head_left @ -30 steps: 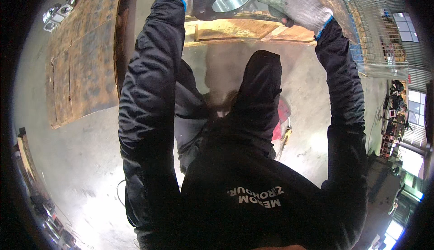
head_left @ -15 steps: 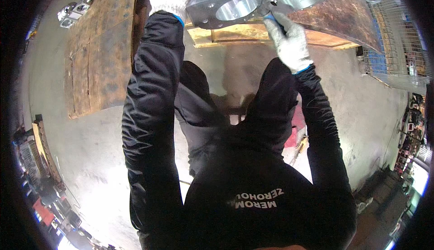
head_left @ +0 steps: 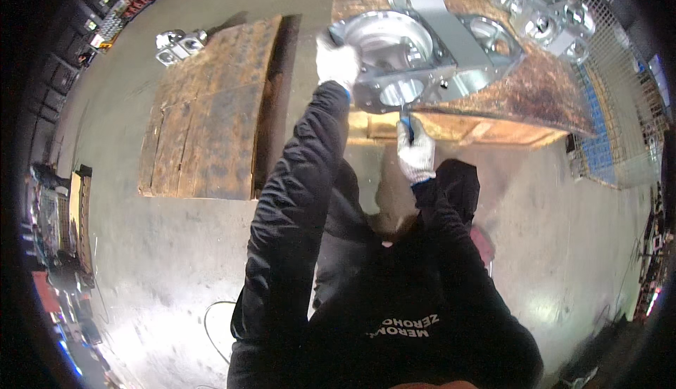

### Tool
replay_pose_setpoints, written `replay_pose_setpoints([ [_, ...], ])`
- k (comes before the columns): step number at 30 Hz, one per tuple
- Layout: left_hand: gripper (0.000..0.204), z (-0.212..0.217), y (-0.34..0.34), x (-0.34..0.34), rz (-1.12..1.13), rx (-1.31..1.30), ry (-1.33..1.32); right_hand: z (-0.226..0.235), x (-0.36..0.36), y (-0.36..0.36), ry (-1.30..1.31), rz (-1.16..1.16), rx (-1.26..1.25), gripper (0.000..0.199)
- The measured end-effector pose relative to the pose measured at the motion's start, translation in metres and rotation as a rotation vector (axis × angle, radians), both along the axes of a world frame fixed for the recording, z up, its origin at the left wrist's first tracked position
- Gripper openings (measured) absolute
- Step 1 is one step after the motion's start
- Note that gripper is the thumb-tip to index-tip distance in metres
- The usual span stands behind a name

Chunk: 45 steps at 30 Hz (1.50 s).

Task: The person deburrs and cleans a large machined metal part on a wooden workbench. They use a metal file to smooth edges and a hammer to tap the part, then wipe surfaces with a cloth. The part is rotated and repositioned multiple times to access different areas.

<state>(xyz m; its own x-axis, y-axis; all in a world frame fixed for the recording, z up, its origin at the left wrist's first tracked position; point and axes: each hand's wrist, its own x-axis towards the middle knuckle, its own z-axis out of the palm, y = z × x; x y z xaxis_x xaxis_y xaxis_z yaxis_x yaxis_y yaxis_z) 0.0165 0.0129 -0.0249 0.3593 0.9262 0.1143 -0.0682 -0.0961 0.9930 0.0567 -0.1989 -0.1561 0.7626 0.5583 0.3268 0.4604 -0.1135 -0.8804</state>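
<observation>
A large machined metal casting with big round bores rests on a worn wooden bench top in front of me. My left hand, in a white glove, grips the casting's left end; some of its fingers are hidden or blurred. Below the casting's near face, my gloved right hand is closed round a small blue-handled tool with a thin tip. That tip points up at the lower edge of the near face, close to a round opening; whether it touches the metal is too small to tell.
More metal castings stand at the back right of the bench. To the left is a lower wooden platform with a small metal part at its far edge. A wire mesh cage borders the right side.
My view has swung left and up, showing more of the casting's top. The right hand with its tool has moved left along the near face. My left hand stays at the casting's left end.
</observation>
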Motion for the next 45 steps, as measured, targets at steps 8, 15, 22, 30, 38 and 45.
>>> replay_pose_setpoints([
  [8, 0.074, -0.041, 0.037, 0.009, 0.083, 0.159, 0.073, 0.059, 0.016, -0.024, -0.584, -0.085, -0.175, 0.038],
  [15, 0.079, -0.019, 0.016, 0.006, 0.005, 0.027, 0.092, 0.110, 0.065, -0.035, -1.095, -0.168, -0.352, 0.034],
  [22, 0.068, -0.025, 0.015, 0.005, 0.052, 0.154, 0.101, 0.079, 0.066, -0.033, -0.981, -0.203, -0.278, 0.029],
  [30, 0.070, -0.032, 0.012, 0.012, 0.069, 0.127, 0.054, 0.022, 0.018, -0.020, -0.563, -0.192, -0.167, 0.034],
  [38, 0.083, -0.021, -0.006, -0.008, -0.012, 0.010, 0.102, 0.061, 0.006, -0.031, -0.513, -0.004, -0.078, 0.041],
  [45, 0.100, -0.047, -0.058, -0.053, -0.220, -0.093, -0.117, 0.206, 0.050, 0.027, -1.209, 0.062, -0.156, 0.033],
])
